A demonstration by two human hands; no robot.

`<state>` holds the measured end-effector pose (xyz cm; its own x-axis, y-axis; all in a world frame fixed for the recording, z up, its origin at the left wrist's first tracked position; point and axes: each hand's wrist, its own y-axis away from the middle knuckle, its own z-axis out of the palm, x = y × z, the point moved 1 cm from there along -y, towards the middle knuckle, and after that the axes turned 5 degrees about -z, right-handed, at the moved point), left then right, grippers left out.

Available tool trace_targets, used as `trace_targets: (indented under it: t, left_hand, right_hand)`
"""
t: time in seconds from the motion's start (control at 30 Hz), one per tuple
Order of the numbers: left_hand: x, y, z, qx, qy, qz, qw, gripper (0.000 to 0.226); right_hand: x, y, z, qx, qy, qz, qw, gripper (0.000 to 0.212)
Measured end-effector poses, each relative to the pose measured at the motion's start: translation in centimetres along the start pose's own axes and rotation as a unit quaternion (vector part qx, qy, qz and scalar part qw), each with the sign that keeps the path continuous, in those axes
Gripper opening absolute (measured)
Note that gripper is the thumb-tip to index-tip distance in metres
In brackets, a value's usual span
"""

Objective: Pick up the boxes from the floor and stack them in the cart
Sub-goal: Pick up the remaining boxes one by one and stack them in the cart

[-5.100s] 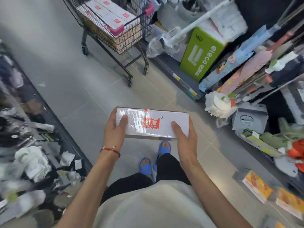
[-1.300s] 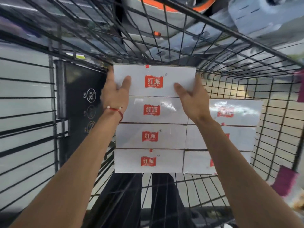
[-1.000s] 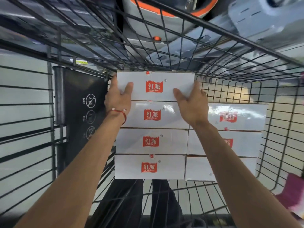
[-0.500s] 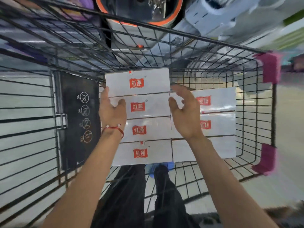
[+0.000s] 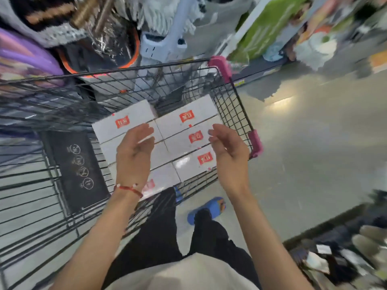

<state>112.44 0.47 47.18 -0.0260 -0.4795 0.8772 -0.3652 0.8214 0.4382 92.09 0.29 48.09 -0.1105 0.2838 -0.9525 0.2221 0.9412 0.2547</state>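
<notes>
Our left hand [image 5: 134, 155] and right hand [image 5: 230, 158] hold nothing, fingers loosely spread, palms facing each other. Under them, white boxes [image 5: 178, 143] lie in two rows inside the wire cart [image 5: 235, 101].

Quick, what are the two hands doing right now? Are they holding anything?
Left hand: open, holding nothing, above the boxes in the cart.
Right hand: open, holding nothing.

Shop aisle, wire shopping cart [image 5: 234, 105] on grey tiled floor [image 5: 314, 147], goods-crowded shelves beyond the cart, mop heads [image 5: 161, 11] among them
</notes>
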Motion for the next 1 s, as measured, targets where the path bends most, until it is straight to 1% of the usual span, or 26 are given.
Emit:
trace_targets:
  t: [0.1, 0.23, 0.3, 0.43, 0.53, 0.77, 1.0]
  left_hand:
    - [1.9, 3.0, 3.2, -0.038, -0.006, 0.005, 0.999, 0.032]
    - [4.1, 7.3, 8.8, -0.075, -0.003, 0.026, 0.997, 0.029]
    - [4.5, 9.8, 12.0, -0.111, -0.018, 0.032, 0.993, 0.028]
    - [4.3, 15.2, 19.3, -0.193, -0.039, 0.059, 0.979, 0.028]
    - [4.0, 18.6, 24.9, -0.248, -0.055, 0.060, 0.965, 0.027]
    - [4.7, 24.2, 36.3, -0.395, -0.121, 0.105, 0.905, 0.028]
    - [5.1, 26.9, 46.8, -0.474, -0.163, 0.105, 0.859, 0.028]
  right_hand:
    - [-0.8, 1.5, -5.1, 0.036, -0.034, -0.007, 0.999, 0.025]
    - [-1.8, 3.9, -12.4, 0.073, -0.067, -0.038, 0.994, 0.023]
    - [-2.0, 5.4, -16.3, 0.097, -0.088, -0.038, 0.991, 0.021]
    - [-0.1, 7.9, -23.6, 0.164, -0.087, -0.035, 0.982, 0.024]
    - [1.3, 9.6, -28.5, 0.218, -0.093, -0.031, 0.971, 0.024]
    - [3.0, 12.4, -38.0, 0.348, -0.130, -0.020, 0.928, 0.027]
    - [4.2, 11.7, -45.7, 0.446, -0.168, 0.013, 0.879, 0.025]
